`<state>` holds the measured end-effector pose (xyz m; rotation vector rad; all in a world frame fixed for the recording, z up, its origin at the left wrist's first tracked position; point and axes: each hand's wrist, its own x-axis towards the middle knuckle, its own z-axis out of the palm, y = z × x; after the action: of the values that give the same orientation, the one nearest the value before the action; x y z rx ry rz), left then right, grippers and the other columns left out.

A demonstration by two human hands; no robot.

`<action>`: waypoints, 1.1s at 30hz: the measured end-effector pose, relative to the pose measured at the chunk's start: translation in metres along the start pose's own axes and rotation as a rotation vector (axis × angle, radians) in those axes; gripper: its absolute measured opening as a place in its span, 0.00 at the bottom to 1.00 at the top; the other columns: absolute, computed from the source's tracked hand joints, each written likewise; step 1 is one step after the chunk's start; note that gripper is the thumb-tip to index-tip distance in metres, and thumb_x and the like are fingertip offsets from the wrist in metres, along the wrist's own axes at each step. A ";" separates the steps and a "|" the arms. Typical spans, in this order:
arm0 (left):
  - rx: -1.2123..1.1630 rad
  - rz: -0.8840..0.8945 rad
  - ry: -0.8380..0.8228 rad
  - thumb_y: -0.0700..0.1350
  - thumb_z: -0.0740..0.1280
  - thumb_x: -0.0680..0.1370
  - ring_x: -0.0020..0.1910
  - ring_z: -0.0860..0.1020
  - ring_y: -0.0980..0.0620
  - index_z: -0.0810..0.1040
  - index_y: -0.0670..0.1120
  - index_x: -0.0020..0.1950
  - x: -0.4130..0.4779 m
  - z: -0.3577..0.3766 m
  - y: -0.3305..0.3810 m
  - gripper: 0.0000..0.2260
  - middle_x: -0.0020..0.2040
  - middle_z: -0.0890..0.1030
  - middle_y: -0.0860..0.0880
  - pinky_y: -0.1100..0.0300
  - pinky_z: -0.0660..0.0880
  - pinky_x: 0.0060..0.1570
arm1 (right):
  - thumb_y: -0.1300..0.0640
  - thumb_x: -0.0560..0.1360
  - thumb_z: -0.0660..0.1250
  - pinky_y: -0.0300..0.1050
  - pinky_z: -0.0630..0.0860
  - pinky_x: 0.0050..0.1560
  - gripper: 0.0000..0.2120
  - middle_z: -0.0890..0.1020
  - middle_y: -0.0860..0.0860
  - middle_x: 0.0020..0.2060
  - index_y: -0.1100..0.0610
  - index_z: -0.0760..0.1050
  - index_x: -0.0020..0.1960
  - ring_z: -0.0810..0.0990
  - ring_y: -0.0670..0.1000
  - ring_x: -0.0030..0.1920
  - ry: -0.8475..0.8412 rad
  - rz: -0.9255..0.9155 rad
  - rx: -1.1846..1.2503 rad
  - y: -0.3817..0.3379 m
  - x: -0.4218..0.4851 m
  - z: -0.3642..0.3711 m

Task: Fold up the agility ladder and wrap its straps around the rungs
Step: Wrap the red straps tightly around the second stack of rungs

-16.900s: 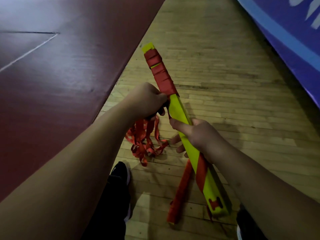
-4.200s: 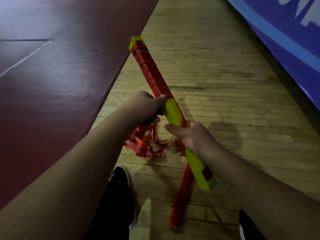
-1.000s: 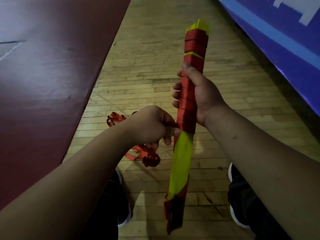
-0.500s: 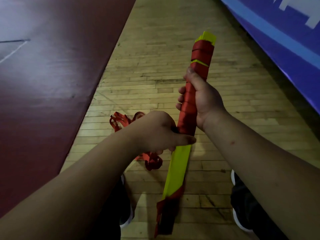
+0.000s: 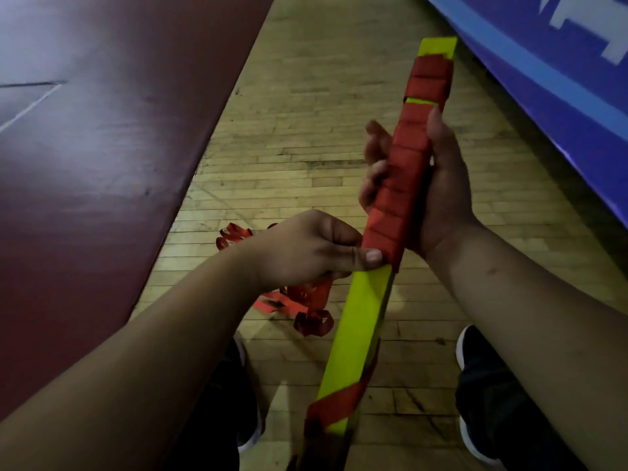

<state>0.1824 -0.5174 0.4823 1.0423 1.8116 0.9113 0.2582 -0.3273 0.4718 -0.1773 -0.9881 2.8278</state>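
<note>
The stacked yellow rungs (image 5: pixel 367 311) are held tilted in the air above the wooden floor (image 5: pixel 306 130), with their upper end toward the blue banner (image 5: pixel 560 79). Red strap (image 5: pixel 404 185) covers their upper half in tight turns, leaving bare only the yellow tip and a thin gap. The right hand (image 5: pixel 445 192) grips this wrapped part from behind. Its palm is hidden, its fingers show blurred past the left edge, and its thumb lies along the right. The left hand (image 5: pixel 306 249) pinches the strap at the lowest turn with the thumb flat on it. Its other fingers are hidden. The rest of the strap lies curled on the floor, partly hidden under that hand. The lower end of the rungs, crossed by one slanting turn, sinks into shadow and is cut off at the bottom edge. Dark shoes (image 5: pixel 482 402) stand on either side of it, and a maroon mat (image 5: pixel 102 164) lies to the left.
</note>
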 end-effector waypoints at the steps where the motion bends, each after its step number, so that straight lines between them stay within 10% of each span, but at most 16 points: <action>1: -0.042 0.033 -0.038 0.50 0.73 0.83 0.26 0.67 0.52 0.75 0.40 0.39 -0.001 -0.001 0.001 0.19 0.30 0.72 0.49 0.60 0.65 0.28 | 0.30 0.78 0.60 0.41 0.78 0.46 0.34 0.85 0.48 0.54 0.54 0.74 0.73 0.82 0.44 0.39 -0.076 0.029 0.012 -0.003 -0.002 0.001; 9: 0.071 0.002 -0.009 0.54 0.72 0.83 0.27 0.74 0.49 0.81 0.48 0.39 0.000 0.009 0.007 0.16 0.31 0.80 0.50 0.53 0.74 0.35 | 0.35 0.78 0.62 0.42 0.79 0.36 0.22 0.84 0.46 0.44 0.52 0.79 0.58 0.82 0.45 0.37 0.010 -0.052 -0.109 -0.008 -0.006 0.004; 23: 0.281 -0.231 0.125 0.52 0.63 0.89 0.28 0.83 0.54 0.82 0.45 0.49 -0.002 0.017 0.006 0.16 0.33 0.85 0.55 0.60 0.80 0.30 | 0.38 0.79 0.74 0.50 0.81 0.44 0.21 0.86 0.51 0.42 0.53 0.77 0.60 0.87 0.52 0.44 0.370 -0.045 -0.422 0.006 0.007 0.007; 33: 0.506 -0.203 0.319 0.64 0.78 0.74 0.34 0.80 0.54 0.80 0.53 0.37 0.015 0.042 -0.008 0.17 0.35 0.81 0.51 0.56 0.77 0.33 | 0.33 0.74 0.78 0.51 0.85 0.49 0.25 0.89 0.50 0.42 0.50 0.81 0.60 0.90 0.50 0.43 0.646 -0.083 -0.405 0.023 0.017 0.000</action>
<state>0.2134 -0.4996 0.4549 1.0249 2.4482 0.5236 0.2390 -0.3421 0.4566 -0.9851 -1.3185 2.2012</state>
